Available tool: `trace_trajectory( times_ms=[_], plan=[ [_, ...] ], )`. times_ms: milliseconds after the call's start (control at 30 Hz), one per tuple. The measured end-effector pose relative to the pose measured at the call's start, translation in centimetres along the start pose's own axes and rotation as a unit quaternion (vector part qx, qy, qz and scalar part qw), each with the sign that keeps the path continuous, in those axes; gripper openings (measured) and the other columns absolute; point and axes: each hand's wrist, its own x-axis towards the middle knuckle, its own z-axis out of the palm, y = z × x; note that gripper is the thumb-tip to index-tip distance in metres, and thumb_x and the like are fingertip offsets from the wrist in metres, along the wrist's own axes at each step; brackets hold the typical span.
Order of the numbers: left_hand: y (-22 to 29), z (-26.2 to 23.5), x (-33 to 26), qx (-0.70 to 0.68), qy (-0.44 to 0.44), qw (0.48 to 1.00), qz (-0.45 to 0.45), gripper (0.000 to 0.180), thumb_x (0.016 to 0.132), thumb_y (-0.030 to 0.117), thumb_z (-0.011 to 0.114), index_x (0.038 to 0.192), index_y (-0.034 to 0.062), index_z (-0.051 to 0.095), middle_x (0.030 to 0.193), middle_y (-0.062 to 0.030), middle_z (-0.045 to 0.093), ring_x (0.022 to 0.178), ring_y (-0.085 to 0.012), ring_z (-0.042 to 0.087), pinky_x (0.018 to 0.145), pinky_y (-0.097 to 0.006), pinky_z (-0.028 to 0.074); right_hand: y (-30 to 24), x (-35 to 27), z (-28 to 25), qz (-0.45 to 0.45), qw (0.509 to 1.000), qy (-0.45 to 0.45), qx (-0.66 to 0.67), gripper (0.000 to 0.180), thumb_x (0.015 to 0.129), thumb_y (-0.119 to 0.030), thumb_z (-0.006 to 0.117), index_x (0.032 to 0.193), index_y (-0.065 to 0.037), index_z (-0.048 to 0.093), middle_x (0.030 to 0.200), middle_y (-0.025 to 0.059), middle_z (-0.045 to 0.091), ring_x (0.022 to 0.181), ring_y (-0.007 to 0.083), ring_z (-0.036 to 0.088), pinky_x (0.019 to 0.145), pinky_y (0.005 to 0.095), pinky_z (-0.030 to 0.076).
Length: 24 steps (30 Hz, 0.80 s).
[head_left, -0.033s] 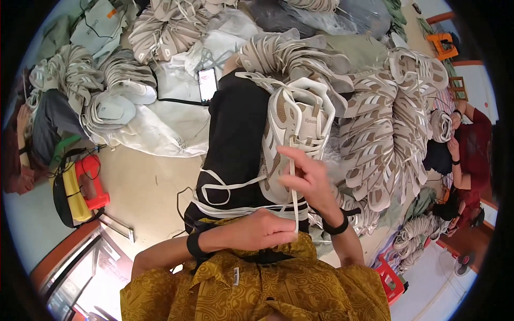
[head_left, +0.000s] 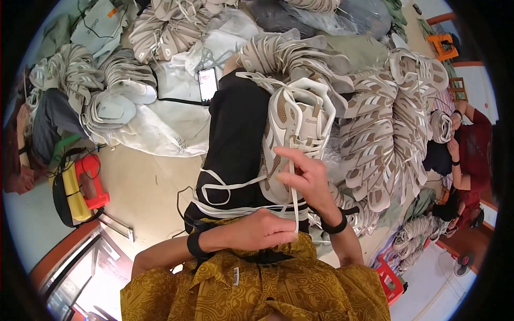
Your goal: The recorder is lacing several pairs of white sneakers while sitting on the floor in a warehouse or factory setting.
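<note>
A pale beige floor (head_left: 144, 187) fills the nine o'clock side, with a red and yellow tool (head_left: 80, 187) lying on it and a reddish wooden frame (head_left: 64, 257) at about eight o'clock. Heaps of beige and white shoes (head_left: 385, 139) crowd the span from eleven to four o'clock, spread over pale sacks (head_left: 160, 128), a phone (head_left: 208, 84) with a lit screen among them at twelve. An orange stool (head_left: 442, 45) stands at two o'clock, a red plastic crate (head_left: 390, 278) at five, under even light.

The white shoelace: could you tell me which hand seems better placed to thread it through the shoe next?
Probably the right hand: it pinches the white shoelace against the shoe, while the left hand holds it lower down.
</note>
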Motion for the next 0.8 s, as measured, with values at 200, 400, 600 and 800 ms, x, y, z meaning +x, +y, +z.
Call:
trace_trajectory(
  times_ms=[200, 400, 600, 800],
  plan=[
    [-0.7, -0.4, -0.4, 0.023, 0.004, 1.0, 0.0, 0.019, 0.091, 0.021, 0.054, 0.086, 0.0036, 0.06, 0.058, -0.0087, 0.054, 0.05, -0.0232, 0.054, 0.047, -0.031, 0.04, 0.6, 0.6, 0.7, -0.106, 0.983, 0.049, -0.144, 0.026, 0.073, -0.006, 0.067, 0.099, -0.003, 0.066, 0.066, 0.0094, 0.061, 0.055, 0.0169, 0.059, 0.052, 0.026, 0.045],
    [-1.4, -0.7, -0.1, -0.034, 0.019, 0.991, -0.124, 0.021, 0.093, 0.021, 0.051, 0.088, 0.0021, 0.059, 0.061, -0.0051, 0.057, 0.053, -0.0142, 0.056, 0.049, -0.027, 0.043, 0.9, 0.2, -0.6, -0.216, 0.961, 0.049, -0.167, 0.02, 0.07, -0.005, 0.069, 0.09, -0.006, 0.069, 0.078, 0.0099, 0.068, 0.067, 0.0221, 0.066, 0.06, 0.0293, 0.05],
    [-2.5, -3.2, 0.6, -0.203, 0.164, 0.946, -0.19, 0.041, 0.097, 0.035, 0.039, 0.113, -0.0008, 0.053, 0.065, -0.0018, 0.055, 0.052, -0.0068, 0.049, 0.051, -0.02, 0.04, -0.1, -0.1, -1.3, -0.303, 0.925, -0.035, -0.227, 0.014, 0.072, -0.009, 0.065, 0.086, -0.006, 0.068, 0.055, 0.0066, 0.056, 0.047, 0.0204, 0.056, 0.045, 0.0295, 0.044],
    [-1.4, -4.5, 2.8, -0.21, 0.126, 0.96, -0.133, 0.04, 0.096, 0.034, 0.04, 0.11, -0.0009, 0.054, 0.065, -0.0014, 0.054, 0.055, -0.0079, 0.049, 0.055, -0.022, 0.04, 0.6, -3.7, 2.6, -0.407, 0.884, -0.121, -0.196, 0.02, 0.066, -0.009, 0.065, 0.086, -0.01, 0.068, 0.049, 0.0014, 0.042, 0.044, 0.0158, 0.048, 0.042, 0.029, 0.039]
  ],
)
